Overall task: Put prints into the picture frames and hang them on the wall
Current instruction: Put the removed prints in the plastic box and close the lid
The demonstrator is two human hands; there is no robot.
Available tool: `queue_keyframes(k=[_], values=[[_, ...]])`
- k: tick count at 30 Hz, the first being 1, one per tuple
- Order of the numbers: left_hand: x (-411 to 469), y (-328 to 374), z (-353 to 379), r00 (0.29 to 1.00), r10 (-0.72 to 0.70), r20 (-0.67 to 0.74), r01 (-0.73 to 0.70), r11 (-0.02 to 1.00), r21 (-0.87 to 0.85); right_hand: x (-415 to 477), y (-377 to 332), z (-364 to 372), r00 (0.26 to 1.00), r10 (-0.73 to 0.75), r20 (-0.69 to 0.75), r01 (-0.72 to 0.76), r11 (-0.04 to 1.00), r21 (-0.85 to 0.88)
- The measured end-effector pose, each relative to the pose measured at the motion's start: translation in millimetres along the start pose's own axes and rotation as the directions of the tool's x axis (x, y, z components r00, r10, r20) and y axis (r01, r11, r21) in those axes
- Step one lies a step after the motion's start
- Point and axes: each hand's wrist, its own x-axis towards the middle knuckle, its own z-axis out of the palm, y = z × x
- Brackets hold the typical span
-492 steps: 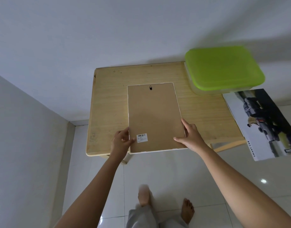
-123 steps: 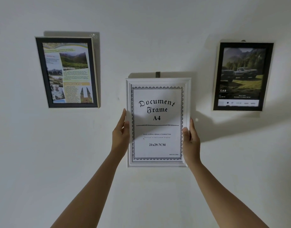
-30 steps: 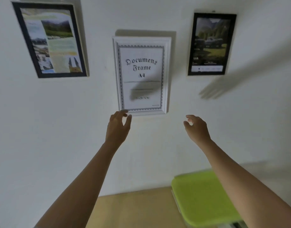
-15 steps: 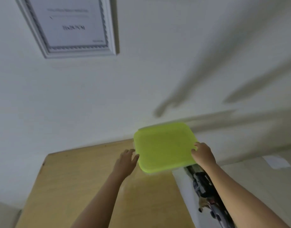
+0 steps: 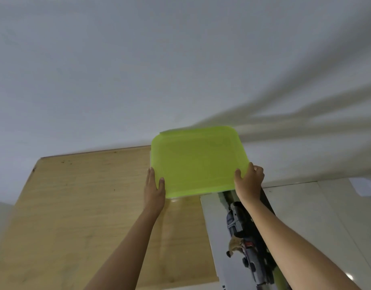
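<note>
A lime-green lid (image 5: pixel 196 162) covers a clear box at the back right of the wooden table (image 5: pixel 75 206). My left hand (image 5: pixel 154 191) holds the lid's near-left edge, thumb on top and fingers along the side. At the lid's near-right corner, my right hand (image 5: pixel 249 181) grips with its thumb on top and fingers curled round the edge. A car print (image 5: pixel 236 222) lies on the table's right end, partly under my right forearm. No picture frame is in view.
The white wall (image 5: pixel 138 70) rises right behind the table. Pale floor tiles (image 5: pixel 316 216) lie to the right, with a white slip of paper (image 5: pixel 364 185) on them. The print overhangs the table's right and near edges.
The view dropped from the hung frames to the table. Both hands came down to the green lid; the left hand closed onto its left edge within the last half second.
</note>
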Motion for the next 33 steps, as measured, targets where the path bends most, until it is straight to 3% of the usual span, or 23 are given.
queue_keyframes(k=[15, 22, 28, 33], values=[[6.3, 22.6, -7.3, 0.986, -0.099, -0.136, 0.061, 0.964, -0.260, 3.6, -21.8, -11.4, 0.998, 0.019, -0.065, -0.010, 0.991, 0.136], [-0.3, 21.4, -25.7, 0.986, -0.030, -0.163, -0.022, 0.951, -0.308, -13.0, -37.7, -20.9, 0.988, -0.054, -0.143, 0.081, 0.978, 0.193], [-18.6, -24.4, -103.4, 0.976, -0.018, -0.219, -0.061, 0.936, -0.348, -82.0, -79.9, 6.9, 0.972, -0.183, -0.146, 0.207, 0.964, 0.169], [-38.5, -104.7, -203.0, 0.955, -0.079, -0.284, -0.006, 0.958, -0.287, -165.3, -131.3, 65.8, 0.961, -0.274, -0.017, 0.273, 0.947, 0.170]])
